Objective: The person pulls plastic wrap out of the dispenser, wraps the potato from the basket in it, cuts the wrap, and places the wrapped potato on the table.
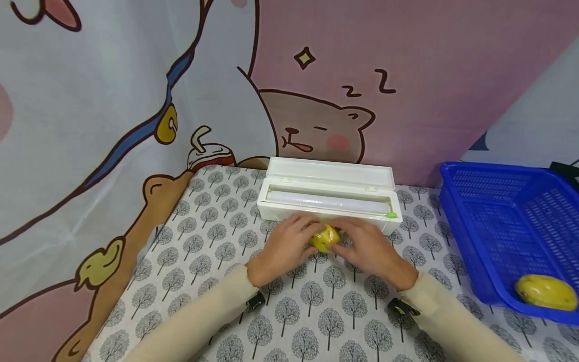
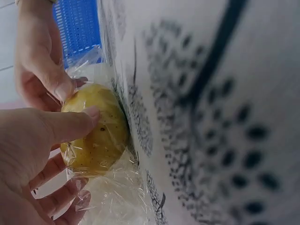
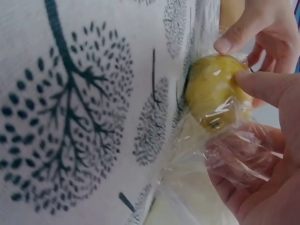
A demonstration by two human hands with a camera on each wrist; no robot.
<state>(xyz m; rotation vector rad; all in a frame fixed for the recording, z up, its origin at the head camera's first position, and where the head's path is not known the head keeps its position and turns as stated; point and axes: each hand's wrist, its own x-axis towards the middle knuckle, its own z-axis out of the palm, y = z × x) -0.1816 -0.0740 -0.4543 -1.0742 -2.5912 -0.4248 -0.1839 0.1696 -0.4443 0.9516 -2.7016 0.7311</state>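
A yellow mango (image 1: 325, 239) lies on the table between both hands, with clear plastic wrap (image 2: 115, 194) around it and loose film spreading at its sides. My left hand (image 1: 287, 244) holds it from the left, its thumb on the peel through the film and its fingers behind. On the other side, my right hand (image 1: 368, 246) grips the mango with its thumb against the fruit; its curled fingers sit among crumpled film in the right wrist view. Just beyond the hands stands a white wrap dispenser (image 1: 289, 213), lid raised, with a film roll (image 1: 325, 200) inside.
A blue plastic basket (image 1: 470, 271) stands at the right, with another yellow mango (image 1: 546, 291) in its near corner. The tablecloth (image 1: 199, 281) has a tree print. Behind the table hangs a cartoon-printed cloth (image 1: 416, 100). A small green piece (image 1: 391, 215) sits at the dispenser's right end.
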